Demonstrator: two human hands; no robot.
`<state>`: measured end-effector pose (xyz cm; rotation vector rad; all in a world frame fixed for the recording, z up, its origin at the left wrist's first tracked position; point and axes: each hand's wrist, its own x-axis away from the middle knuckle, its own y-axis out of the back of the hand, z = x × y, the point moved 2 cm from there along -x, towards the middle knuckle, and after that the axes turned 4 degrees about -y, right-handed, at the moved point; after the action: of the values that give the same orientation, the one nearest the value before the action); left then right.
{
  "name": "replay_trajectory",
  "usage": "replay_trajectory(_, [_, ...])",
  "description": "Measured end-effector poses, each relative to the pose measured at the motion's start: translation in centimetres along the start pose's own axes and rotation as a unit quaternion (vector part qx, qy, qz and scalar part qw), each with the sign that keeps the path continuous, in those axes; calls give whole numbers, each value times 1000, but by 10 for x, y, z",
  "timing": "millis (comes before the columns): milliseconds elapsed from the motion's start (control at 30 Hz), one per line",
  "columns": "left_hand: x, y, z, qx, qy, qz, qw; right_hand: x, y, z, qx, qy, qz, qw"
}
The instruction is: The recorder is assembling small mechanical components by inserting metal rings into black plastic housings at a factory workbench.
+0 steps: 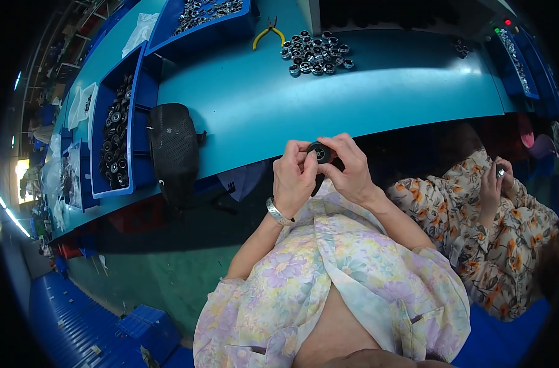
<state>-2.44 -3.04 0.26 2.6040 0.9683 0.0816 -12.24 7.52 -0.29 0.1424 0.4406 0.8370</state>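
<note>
A small black wheel (320, 153) with a spoked hub is pinched between both my hands, just in front of the table's near edge. My left hand (293, 176), with a silver bracelet at its wrist, grips the wheel from the left. Fingers and thumb of my right hand (352, 167) close on its right side. Further back on the blue-green table (249, 101) lies a pile of chrome-and-black wheels (316, 54). Yellow-handled pliers (268, 34) rest to the left of that pile.
A blue bin of black wheels (115, 144) stands at the left, beside a black mesh-covered object (175, 144) at the table edge. Another blue bin (253, 18) at the back holds shiny parts. At right, a co-worker's hands (497, 181) hold a small shiny part.
</note>
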Motion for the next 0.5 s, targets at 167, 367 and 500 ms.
replay_trajectory(167, [-5, 3, 14, 259, 110, 104, 954, -8, 13, -11, -58, -35, 90, 994])
replay_trajectory(367, [-9, 14, 12, 224, 113, 160, 955, -4, 9, -10, -185, -106, 124, 969])
replay_trajectory(500, [-1, 4, 6, 260, 84, 72, 959, 10, -2, -7, -213, -115, 29, 970])
